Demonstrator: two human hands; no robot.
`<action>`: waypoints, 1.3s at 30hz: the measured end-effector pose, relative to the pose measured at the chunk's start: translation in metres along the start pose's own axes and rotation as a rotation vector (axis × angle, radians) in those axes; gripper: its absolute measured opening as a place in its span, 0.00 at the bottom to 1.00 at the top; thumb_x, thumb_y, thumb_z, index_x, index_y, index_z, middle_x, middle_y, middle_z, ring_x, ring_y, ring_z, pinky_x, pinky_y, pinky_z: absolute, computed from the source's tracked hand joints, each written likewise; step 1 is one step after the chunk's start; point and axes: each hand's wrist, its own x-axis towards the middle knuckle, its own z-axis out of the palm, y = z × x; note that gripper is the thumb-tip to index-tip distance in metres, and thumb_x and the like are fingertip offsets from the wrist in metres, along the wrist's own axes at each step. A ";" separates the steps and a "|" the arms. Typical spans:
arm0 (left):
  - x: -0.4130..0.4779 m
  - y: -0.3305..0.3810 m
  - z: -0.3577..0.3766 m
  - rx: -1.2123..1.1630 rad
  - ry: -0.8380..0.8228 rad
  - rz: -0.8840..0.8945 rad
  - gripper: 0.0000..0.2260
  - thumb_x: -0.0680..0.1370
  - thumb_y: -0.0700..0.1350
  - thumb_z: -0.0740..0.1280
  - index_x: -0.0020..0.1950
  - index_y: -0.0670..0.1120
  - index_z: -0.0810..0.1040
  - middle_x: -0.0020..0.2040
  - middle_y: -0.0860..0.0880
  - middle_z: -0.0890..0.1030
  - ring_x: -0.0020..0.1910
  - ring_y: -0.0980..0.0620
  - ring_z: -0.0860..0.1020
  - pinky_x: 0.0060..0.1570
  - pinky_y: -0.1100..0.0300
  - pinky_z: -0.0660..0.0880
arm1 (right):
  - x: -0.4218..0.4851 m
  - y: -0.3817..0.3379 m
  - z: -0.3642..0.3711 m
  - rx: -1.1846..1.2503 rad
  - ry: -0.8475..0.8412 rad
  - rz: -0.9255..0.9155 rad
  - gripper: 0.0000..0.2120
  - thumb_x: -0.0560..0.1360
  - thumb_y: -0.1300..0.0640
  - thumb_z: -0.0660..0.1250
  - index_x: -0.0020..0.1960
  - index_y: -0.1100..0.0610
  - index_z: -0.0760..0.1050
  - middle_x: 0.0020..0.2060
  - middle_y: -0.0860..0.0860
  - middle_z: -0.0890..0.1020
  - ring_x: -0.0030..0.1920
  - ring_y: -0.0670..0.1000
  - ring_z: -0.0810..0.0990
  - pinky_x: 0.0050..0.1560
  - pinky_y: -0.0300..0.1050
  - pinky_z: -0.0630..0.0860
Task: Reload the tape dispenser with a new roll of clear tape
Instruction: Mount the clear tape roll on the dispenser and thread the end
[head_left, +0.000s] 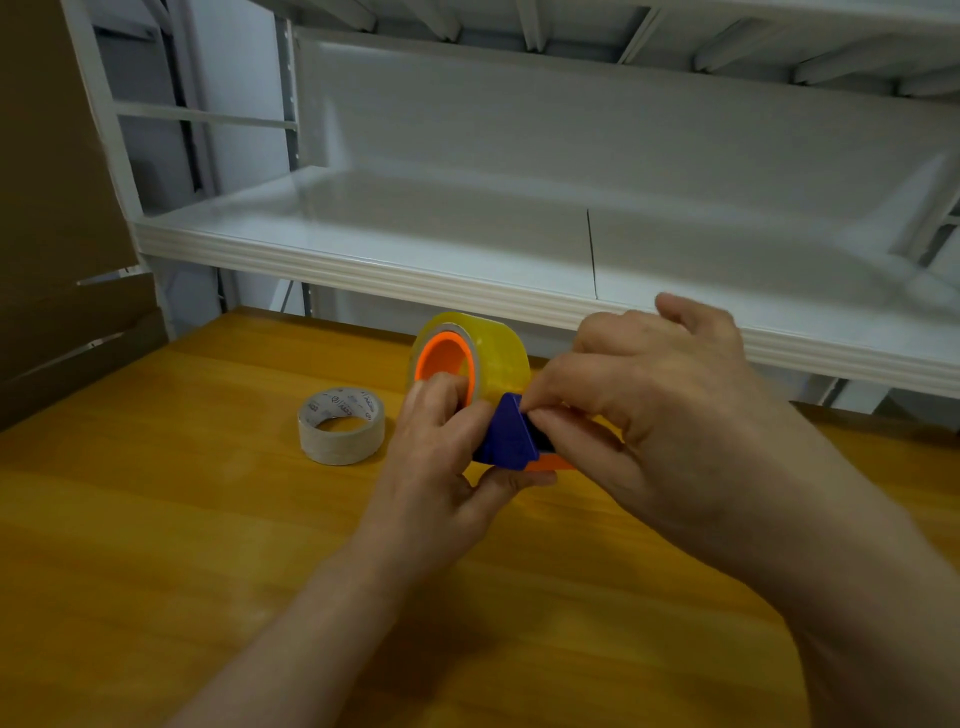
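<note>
A full roll of clear tape (493, 345) sits on the orange hub of the tape dispenser (506, 434), whose blue cutter head points toward me. My left hand (441, 457) grips the dispenser from the left, one finger inside the orange hub and the thumb under the blue part. My right hand (644, 395) pinches at the top edge of the blue cutter head with thumb and forefinger; whether a tape end lies between those fingertips is hidden. An empty cardboard tape core (340, 431) lies flat on the wooden table (156, 519), left of the dispenser.
A white metal shelf (415, 249) juts out above the table's far edge, close behind the dispenser. Brown cardboard boxes (57, 260) stand at the left, by the table's corner.
</note>
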 end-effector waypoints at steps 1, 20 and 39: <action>0.000 0.000 -0.001 0.010 0.015 0.003 0.23 0.78 0.64 0.63 0.46 0.44 0.78 0.44 0.49 0.70 0.44 0.50 0.67 0.43 0.56 0.67 | 0.000 -0.001 -0.001 0.032 0.005 0.010 0.11 0.77 0.47 0.60 0.46 0.45 0.81 0.38 0.44 0.76 0.39 0.48 0.75 0.60 0.65 0.72; 0.002 0.002 -0.004 0.154 0.363 0.079 0.27 0.83 0.57 0.57 0.37 0.36 0.76 0.42 0.41 0.72 0.41 0.43 0.68 0.38 0.47 0.67 | -0.010 -0.039 -0.001 -0.276 0.224 -0.102 0.17 0.72 0.61 0.56 0.46 0.59 0.84 0.37 0.55 0.80 0.33 0.59 0.78 0.59 0.69 0.74; 0.003 0.002 -0.008 0.242 0.423 0.089 0.25 0.83 0.57 0.59 0.40 0.37 0.79 0.45 0.39 0.73 0.42 0.40 0.70 0.44 0.55 0.64 | -0.008 -0.030 -0.020 0.047 0.056 -0.053 0.12 0.72 0.51 0.67 0.53 0.50 0.84 0.39 0.48 0.81 0.37 0.50 0.77 0.43 0.31 0.58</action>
